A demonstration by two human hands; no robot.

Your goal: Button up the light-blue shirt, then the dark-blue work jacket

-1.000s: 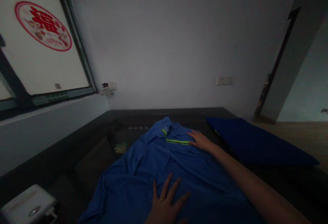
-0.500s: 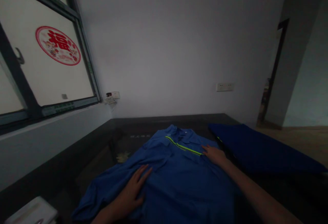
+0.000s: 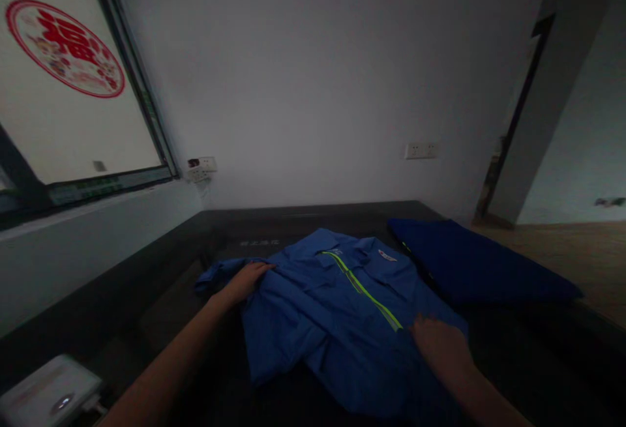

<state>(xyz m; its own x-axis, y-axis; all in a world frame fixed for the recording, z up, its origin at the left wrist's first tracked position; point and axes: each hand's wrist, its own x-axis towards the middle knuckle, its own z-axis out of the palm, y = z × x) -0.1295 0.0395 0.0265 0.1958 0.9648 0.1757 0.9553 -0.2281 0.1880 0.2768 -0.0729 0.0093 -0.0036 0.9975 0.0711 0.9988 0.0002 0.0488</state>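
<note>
A blue work shirt [image 3: 337, 309] with a yellow-green reflective strip across its chest lies rumpled and turned at an angle on a dark, glossy table. My left hand [image 3: 248, 278] is at its left shoulder, fingers closed on the cloth where the sleeve bunches and points away to the left. Near the lower end of the strip, my right hand [image 3: 437, 341] has its fingers curled into the fabric; the fingertips are partly hidden and dim. The shirt's collar faces the far side.
Dark blue folded cloth [image 3: 474, 264] lies on the table's right side. A white device [image 3: 51, 391] with a cable sits at the near left. The table [image 3: 303, 213] meets a pale wall with sockets [image 3: 421, 150]; a window [image 3: 63, 88] is at left.
The shirt has turned, its right part coming nearer and its left sleeve swinging away. My left hand has moved farther off, my right hand nearer. The view has shifted slightly.
</note>
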